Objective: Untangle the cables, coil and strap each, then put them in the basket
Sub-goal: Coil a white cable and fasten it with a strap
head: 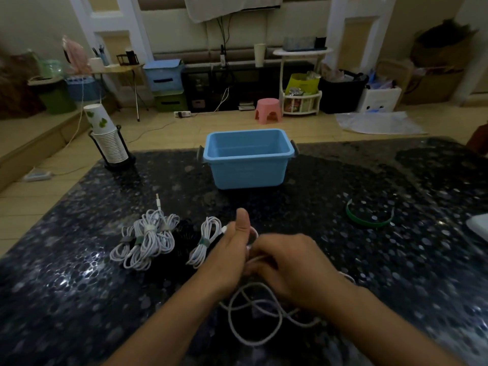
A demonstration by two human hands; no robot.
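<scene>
A loose white cable (pixel 253 310) lies in loops on the dark table just in front of me. My left hand (pixel 232 254) grips one part of it, thumb up. My right hand (pixel 293 268) is closed on the same cable right beside it, blurred. To the left sit several coiled, strapped white cables (pixel 148 241), some black cable (pixel 184 239) and one more strapped white coil (pixel 204 244). A green strap (pixel 369 220) lies curved on the table at the right. The blue basket (pixel 248 171) stands empty beyond my hands.
A stack of paper cups (pixel 108 138) in a black holder stands at the table's far left corner. A white object (pixel 478 227) pokes in at the right edge. Beyond the table are a pink stool (pixel 268 110), shelves and boxes on the floor.
</scene>
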